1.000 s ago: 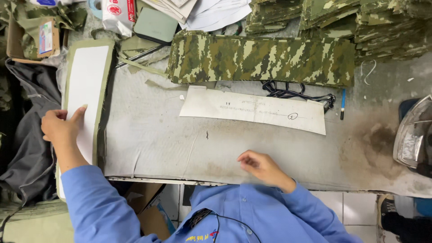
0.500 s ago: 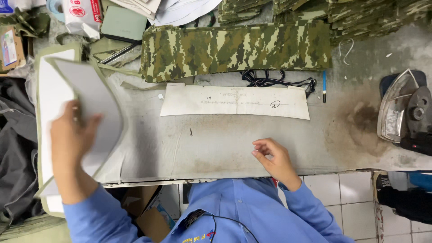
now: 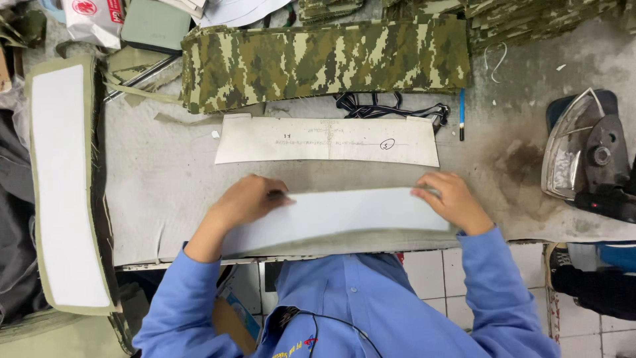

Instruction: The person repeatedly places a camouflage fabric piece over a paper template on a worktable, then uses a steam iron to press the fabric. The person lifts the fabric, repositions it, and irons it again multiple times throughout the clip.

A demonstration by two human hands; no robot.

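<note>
A long white strip of stiffening material [image 3: 344, 215] lies across the near edge of the grey padded table [image 3: 172, 179], with an olive fabric edge showing under it. My left hand [image 3: 248, 199] presses on the strip's left end. Its right end is held down by my right hand [image 3: 450, 199], fingers on the top corner. A little farther back lies a pale paper pattern piece [image 3: 328, 141], flat and untouched.
A stack of olive pieces topped with white lining [image 3: 63, 179] sits at the far left. Folded camouflage fabric [image 3: 324, 59] runs along the back, with a black cord [image 3: 391, 106] and a blue pen [image 3: 462, 113] beside it. An iron [image 3: 586, 152] rests at the right.
My left hand lifted a white-lined piece off the left stack and carried it to the table's near edge. My right hand moved up onto its right end.
</note>
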